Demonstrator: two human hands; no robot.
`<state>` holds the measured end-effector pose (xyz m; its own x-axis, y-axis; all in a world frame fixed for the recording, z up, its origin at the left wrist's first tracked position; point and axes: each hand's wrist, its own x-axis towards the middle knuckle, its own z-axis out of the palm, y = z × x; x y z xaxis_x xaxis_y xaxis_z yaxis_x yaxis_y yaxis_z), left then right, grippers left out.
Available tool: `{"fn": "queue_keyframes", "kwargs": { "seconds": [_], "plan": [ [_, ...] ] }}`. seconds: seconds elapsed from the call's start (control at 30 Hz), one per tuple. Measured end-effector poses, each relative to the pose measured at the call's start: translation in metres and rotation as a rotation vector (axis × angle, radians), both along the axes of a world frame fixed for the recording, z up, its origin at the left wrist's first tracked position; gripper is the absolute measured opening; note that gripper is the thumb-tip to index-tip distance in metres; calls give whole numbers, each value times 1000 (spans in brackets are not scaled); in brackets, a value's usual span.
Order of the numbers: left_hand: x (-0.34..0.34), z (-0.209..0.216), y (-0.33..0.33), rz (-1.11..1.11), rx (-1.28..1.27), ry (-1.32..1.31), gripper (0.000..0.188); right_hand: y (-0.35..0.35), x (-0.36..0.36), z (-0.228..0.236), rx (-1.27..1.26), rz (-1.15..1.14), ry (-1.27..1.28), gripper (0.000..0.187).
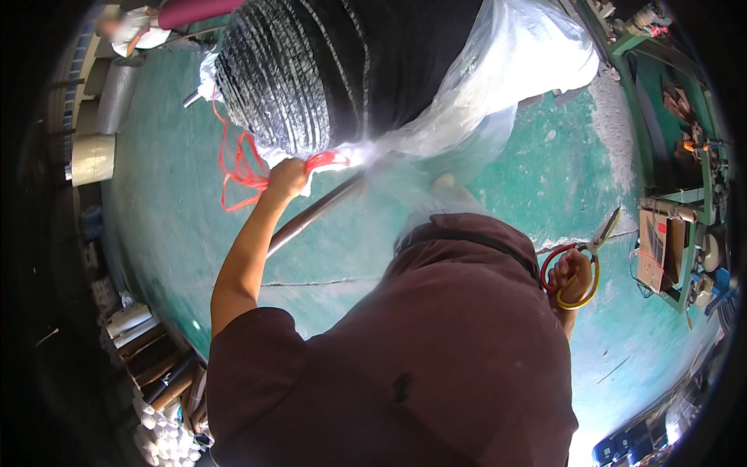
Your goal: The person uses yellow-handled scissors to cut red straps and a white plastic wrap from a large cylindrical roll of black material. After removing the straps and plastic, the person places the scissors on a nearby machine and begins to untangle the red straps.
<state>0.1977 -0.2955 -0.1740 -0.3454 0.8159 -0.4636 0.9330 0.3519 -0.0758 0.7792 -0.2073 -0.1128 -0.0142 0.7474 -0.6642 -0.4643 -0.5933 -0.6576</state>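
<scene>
A big black roll (412, 62), shiny and ridged on its left part, lies ahead of me. Clear plastic film (482, 101) is draped over its right end and hangs down toward my body. At the roll's near edge my left hand (288, 177) is closed around a bunch of red string (243, 167); loose loops hang to its left, and a short length shows to its right. Out at my right side, my right hand (572, 278) grips scissors (597, 241) by their red and yellow handles, blades pointing up and away. The left fingers are partly hidden.
A metal bar (311, 216) slants out below the roll, close to my left forearm. Green metal racking (638, 117) stands on the right with a cardboard box (654, 249). Wrapped rolls (93, 158) line the left side. Another person (136, 31) is at the far left.
</scene>
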Motion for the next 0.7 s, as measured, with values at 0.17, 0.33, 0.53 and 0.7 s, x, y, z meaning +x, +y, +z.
{"fn": "queue_keyframes", "kwargs": {
  "seconds": [0.17, 0.33, 0.53, 0.7],
  "plan": [
    [80, -12, 24, -79, 443, -281, 19, 12, -11, -6, -25, 58, 21, 23],
    [103, -54, 51, -33, 381, -19, 29, 12, -11, 0, -3, 90, 8, 22],
    [84, -82, 59, 172, 93, -117, 35, 16, -13, -5, -28, 64, 44, 22],
    [90, -69, 69, 151, 179, -195, 44, 11, -13, -6, -28, 22, 59, 20]
  ]
}}
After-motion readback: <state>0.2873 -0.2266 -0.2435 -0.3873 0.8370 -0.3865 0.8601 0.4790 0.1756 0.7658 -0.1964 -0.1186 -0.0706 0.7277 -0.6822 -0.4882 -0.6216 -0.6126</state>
